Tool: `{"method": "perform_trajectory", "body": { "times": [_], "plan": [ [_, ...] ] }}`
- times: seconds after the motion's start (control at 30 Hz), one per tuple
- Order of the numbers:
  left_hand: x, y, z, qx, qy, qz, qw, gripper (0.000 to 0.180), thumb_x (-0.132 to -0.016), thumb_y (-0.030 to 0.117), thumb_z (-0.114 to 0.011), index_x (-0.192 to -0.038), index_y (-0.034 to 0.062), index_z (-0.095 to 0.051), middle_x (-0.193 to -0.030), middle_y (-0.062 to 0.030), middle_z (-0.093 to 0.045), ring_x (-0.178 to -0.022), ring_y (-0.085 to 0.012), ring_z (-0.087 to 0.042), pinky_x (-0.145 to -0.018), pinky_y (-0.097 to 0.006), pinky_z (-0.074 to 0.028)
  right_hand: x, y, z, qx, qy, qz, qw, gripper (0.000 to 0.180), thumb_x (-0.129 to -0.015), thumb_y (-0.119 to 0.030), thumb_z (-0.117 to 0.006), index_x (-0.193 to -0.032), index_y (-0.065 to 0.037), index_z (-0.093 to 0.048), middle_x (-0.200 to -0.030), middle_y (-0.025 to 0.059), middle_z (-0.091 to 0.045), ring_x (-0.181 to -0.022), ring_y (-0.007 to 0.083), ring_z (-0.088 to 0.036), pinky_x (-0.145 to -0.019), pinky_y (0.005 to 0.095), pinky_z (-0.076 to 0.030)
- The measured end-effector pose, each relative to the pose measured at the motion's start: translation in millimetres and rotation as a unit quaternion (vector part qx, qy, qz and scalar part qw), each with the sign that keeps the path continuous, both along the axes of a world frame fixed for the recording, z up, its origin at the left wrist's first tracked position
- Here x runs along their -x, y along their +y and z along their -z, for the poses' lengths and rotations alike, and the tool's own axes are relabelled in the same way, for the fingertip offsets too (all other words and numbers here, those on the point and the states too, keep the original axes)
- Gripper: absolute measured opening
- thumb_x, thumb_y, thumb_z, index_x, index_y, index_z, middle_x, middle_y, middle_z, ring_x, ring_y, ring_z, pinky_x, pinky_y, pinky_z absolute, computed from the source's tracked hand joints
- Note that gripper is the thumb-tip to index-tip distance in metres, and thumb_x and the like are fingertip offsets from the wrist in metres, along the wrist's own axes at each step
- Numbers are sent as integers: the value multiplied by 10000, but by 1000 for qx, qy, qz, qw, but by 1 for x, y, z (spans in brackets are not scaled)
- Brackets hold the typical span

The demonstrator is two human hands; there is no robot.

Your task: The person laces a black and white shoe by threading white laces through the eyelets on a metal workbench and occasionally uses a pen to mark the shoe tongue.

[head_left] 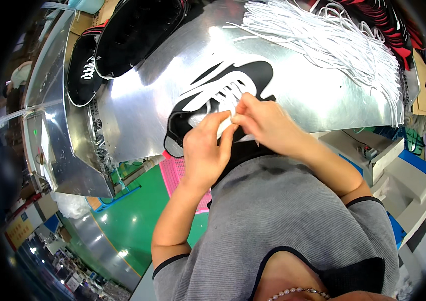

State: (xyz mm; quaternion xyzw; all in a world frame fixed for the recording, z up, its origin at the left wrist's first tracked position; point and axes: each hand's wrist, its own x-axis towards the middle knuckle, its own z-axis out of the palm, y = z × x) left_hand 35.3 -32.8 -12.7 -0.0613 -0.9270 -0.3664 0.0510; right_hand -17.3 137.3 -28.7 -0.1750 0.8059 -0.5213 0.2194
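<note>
A black and white shoe upper [203,90] lies on the metal table in front of me, with white lace crossing its eyelets. Both my hands are at its near side, fingertips almost meeting. My left hand [205,143] pinches a white shoelace [224,123] between thumb and forefinger. My right hand [263,120] is closed too, its thumb and forefinger pinched at the same lace beside the eyelet row. The fingers hide part of the lace and the upper's near edge.
A heap of white shoelaces [318,42] covers the far right of the metal table [138,115]. Dark uppers [138,35] are stacked at the far left, one laced upper [83,70] beside them. Black and red pieces [386,30] line the far right edge. A pink basket [174,175] stands below the table.
</note>
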Motion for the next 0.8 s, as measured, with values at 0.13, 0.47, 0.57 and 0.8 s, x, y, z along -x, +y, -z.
{"method": "perform_trajectory", "body": {
  "times": [0.13,0.47,0.57,0.8],
  "plan": [
    [-1,5,-4,-1,-37,-8,999,222,-864,108,-705,-1081,72,-676,-901,-150,-683,-765,-344,-668,-666,-391,-516,22,49,-23,-31,-88,-32,995,109,-958,-115,-600,-1020,-26,-590,-657,7,-583,-612,84,-537,-574,243,-427],
    [11,-14,-23,44,-194,99,975,173,-831,139,-760,-888,-11,-697,-626,-120,-638,-518,-301,-572,-530,-352,-453,32,8,36,42,254,162,953,204,-951,-212,-622,-1076,-56,-579,-809,140,-683,-698,352,-663,-628,404,-517],
    [4,-17,-27,102,-131,130,978,228,-824,116,-767,-979,-18,-667,-801,-159,-672,-628,-335,-585,-616,-352,-478,34,9,35,52,190,173,965,211,-977,-235,-589,-1096,-61,-579,-778,174,-670,-689,355,-654,-625,401,-500],
    [-102,-18,39,-134,154,-215,955,376,-900,57,-688,-1243,24,-536,-1163,-190,-629,-975,-311,-629,-858,-413,-500,28,19,25,143,65,156,975,272,-960,-195,-633,-1182,-42,-591,-827,46,-631,-735,124,-561,-672,261,-453]
  ]
}}
